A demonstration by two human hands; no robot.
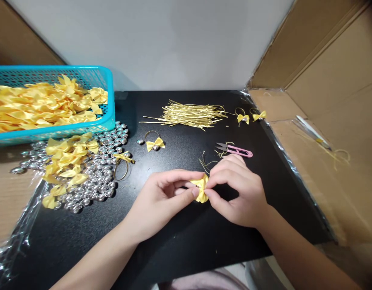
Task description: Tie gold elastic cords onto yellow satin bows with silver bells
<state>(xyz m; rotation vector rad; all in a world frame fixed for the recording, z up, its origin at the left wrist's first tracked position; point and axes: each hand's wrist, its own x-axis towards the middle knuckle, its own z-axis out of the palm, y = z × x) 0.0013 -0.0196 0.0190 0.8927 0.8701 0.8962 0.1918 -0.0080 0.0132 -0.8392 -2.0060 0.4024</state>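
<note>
Between my two hands, above the black table, is a yellow ribbon bow. My left hand pinches its left side with thumb and fingers. My right hand pinches at the bow's right side near its middle; whether a cord is also in those fingertips I cannot tell. A thin cord curves up from behind the bow. Just beyond my right hand lie pink thread snips, blades pointing left, with cord scraps by them. Farther left, a bow with a bell-like silver bead and a cord loop rests on the table.
A blue basket full of yellow bows stands at the back left. Silver beads and loose bows spread before it. Gold cords lie at the back, two finished-looking looped bows beside them. Cardboard borders the right.
</note>
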